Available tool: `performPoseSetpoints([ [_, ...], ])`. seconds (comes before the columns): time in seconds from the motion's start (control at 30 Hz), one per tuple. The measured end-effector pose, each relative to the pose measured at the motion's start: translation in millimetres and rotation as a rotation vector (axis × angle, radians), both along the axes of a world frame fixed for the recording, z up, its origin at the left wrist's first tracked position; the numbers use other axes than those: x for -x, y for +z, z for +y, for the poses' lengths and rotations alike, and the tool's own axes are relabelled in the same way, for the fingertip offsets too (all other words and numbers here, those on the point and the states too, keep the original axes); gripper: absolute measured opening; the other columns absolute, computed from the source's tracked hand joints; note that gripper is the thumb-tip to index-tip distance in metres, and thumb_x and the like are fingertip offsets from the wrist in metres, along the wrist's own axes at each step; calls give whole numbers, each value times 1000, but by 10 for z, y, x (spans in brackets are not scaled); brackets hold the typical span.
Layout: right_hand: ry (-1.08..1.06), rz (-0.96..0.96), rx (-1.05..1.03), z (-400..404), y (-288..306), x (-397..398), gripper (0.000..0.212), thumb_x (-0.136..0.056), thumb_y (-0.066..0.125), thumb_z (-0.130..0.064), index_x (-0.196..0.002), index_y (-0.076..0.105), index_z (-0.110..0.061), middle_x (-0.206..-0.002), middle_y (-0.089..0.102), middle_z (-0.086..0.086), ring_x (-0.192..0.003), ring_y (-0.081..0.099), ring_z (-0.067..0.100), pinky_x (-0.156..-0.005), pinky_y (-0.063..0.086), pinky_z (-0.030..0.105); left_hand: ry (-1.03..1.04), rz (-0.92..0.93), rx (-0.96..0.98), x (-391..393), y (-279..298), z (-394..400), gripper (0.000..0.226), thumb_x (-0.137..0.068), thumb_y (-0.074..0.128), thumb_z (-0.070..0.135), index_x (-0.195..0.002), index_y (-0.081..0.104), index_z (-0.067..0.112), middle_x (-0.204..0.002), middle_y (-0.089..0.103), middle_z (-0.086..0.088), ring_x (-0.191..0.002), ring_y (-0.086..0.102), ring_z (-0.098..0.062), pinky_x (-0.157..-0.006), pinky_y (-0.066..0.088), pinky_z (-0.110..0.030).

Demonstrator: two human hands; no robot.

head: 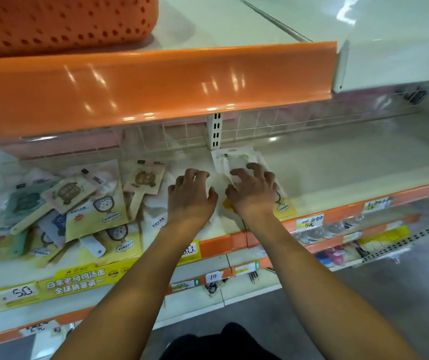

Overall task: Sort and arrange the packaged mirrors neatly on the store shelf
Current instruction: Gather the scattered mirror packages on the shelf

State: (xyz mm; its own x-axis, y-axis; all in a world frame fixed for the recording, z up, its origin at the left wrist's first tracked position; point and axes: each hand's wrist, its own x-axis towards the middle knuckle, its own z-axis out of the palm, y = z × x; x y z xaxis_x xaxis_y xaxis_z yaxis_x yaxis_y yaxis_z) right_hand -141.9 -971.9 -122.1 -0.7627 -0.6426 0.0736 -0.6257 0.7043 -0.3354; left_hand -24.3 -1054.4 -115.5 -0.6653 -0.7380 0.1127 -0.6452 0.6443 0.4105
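We reach both arms into the middle shelf (pixel 338 162), a pale deck with an orange front edge. Our left hand (pixel 192 196) lies palm down on a flat white packet (pixel 156 203), fingers bent and spread, tips on the plastic; it clamps nothing that we can see. Our right hand (pixel 252 190) sits just beside it, thumbs nearly touching, fingers curled like a claw over a second packet (pixel 234 159) whose clear top end points to the back of the shelf. The fingertips press into the wrapping; whether they pinch it or only push on it we cannot tell, as the frame is blurred there. A yellow card corner (pixel 285 207) of that packet shows under the right wrist, near the shelf's front edge. To the left of the left hand lies a loose heap of packaged mirrors (pixel 78 203): hand mirrors with handles, in clear bags with yellow cards, overlapping at odd angles, some face up and some tilted. One beige mirror (pixel 143 183) lies nearest the left hand, handle toward us. The right half of the shelf is bare deck. Above, an orange shelf lip (pixel 156 84) overhangs, with an orange perforated basket (pixel 60 19) on top at the left. Along the front edge below the heap run a yellow price strip (pixel 78 281) and white price tags (pixel 309 222).
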Motion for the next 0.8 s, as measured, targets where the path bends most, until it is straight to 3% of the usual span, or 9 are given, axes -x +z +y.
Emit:
performPoseSetpoints([
  [0.2,28,-47,-106,87,-181,103,48,-86,59,-48,-132,49,-40,-147,28,1,-130,28,37,-106,30,47,41,-43,-16,69,-30,92,39,-95,46,36,-131,47,23,-134,43,1,-122,45,-22,-97,35,-37],
  [0.5,74,-25,-152,159,-374,173,57,-83,50,-70,-131,40,-42,-149,24,4,-135,22,41,-110,24,52,92,-58,-1,144,-104,179,40,-93,47,36,-131,48,22,-133,45,0,-120,46,-23,-97,37,-39],
  [0.8,160,47,-135,224,-469,130,62,-86,45,-69,-138,34,-38,-158,14,9,-142,11,43,-113,15,55,158,-38,29,144,-117,269,39,-92,49,35,-129,50,22,-131,47,0,-118,48,-24,-94,37,-38],
])
